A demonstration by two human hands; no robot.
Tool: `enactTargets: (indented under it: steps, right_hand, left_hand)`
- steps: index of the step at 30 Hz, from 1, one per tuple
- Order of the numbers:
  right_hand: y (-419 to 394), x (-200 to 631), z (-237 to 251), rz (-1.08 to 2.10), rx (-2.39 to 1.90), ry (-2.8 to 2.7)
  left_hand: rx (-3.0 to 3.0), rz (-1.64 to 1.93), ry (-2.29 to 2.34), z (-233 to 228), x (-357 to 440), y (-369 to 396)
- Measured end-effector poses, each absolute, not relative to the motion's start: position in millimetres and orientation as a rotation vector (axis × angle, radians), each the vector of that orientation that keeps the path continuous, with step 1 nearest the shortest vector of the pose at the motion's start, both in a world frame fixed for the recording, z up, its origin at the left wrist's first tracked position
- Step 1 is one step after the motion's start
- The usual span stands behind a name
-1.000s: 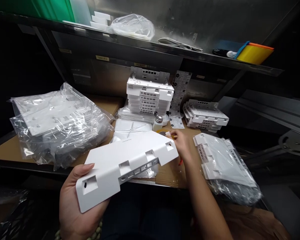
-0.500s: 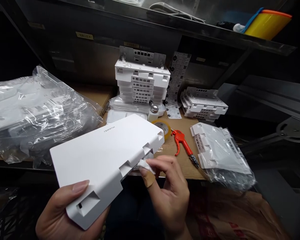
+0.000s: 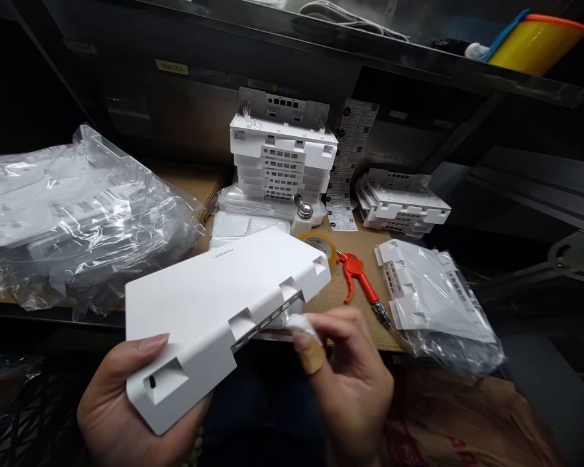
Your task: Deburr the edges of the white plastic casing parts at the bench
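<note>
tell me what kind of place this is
Probably a factory packing or assembly bench. Stacks of identical white plastic housings stand at the back, more bagged in clear plastic, and a red air blow gun lies on the cardboard-covered bench.

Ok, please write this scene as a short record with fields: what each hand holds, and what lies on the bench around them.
left hand: holds the white plastic cover from below, thumb on top
right hand: pinches a small white wipe at the cover's slotted edge; a plaster on one finger
bench: brown cardboard surface
behind: stack of white housings, smaller stack, label strip
near right hand: red air blow gun, tape roll
bagged parts: large clear bag at left, bagged housing at right
</note>
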State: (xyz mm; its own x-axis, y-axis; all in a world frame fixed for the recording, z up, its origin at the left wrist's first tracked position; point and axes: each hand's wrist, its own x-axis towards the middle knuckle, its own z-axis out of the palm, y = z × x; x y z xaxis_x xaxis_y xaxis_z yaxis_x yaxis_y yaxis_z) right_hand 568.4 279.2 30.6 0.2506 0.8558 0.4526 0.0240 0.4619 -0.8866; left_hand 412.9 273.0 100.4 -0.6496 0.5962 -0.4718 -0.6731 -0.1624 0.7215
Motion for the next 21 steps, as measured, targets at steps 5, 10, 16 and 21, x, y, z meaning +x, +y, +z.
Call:
enactTargets:
  steps: [5,10,16,21]
  right_hand:
    - [294,590,17,0.617,-1.023,-0.837]
    - [311,610,3,0.667,-1.034,-0.614]
    - [319,618,-8,0.757,-1.090,-0.549]
    - [324,618,-10,1.037,-1.038,-0.438]
  left_hand:
    - [-0.223,1.796,1.159,109,403,282]
    - [-0.139,1.667,0.959,103,397,287]
    - [0.017,1.526,0.697,90,400,287]
    - [0.357,1.376,0.482,79,400,285]
